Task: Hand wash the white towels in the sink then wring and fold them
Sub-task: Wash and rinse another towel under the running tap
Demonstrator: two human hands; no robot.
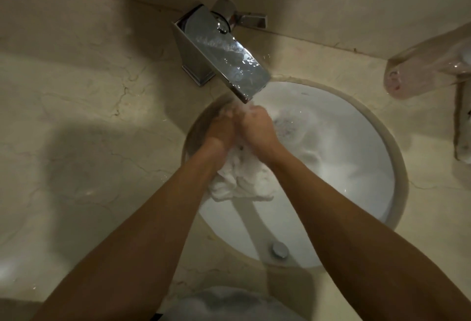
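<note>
Marble surface [76, 121] surrounding sink [400, 167], centre frame: left hand [219, 129] and right hand [257, 127], fingers clamped on towel [239, 178] under running faucet [224, 53]; likely hazard, splashing onto surface.

Towel [239, 178] in sink [397, 167], under faucet [224, 58].

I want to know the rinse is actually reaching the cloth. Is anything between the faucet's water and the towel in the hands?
Nothing visible is. Left hand and right hand grip the white towel right under the faucet spout, over the sink; only the hands themselves cover its top.
</note>
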